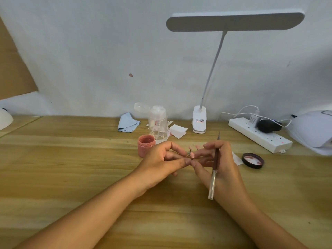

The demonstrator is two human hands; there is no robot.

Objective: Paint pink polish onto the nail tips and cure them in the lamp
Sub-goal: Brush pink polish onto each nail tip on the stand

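Over the middle of the wooden table, my left hand (161, 159) and my right hand (218, 164) meet at a small holder with pink nail tips (191, 153). My left thumb and fingers pinch the holder. My right hand grips a nail brush (214, 169) that lies along the hand, bristle end pointing away; its fingertips also touch the holder. An open jar of pink polish (145, 145) stands just behind my left hand. Its black lid (253, 160) lies upside down to the right. The white curing lamp (312, 131) sits at the right edge.
At the back stand a clear pump bottle (158, 125), a blue cloth (128, 122), white wipes (177, 131), a clip desk lamp (199, 121) and a white power strip (258, 134) with plugs. A white object (5, 120) sits at the far left.
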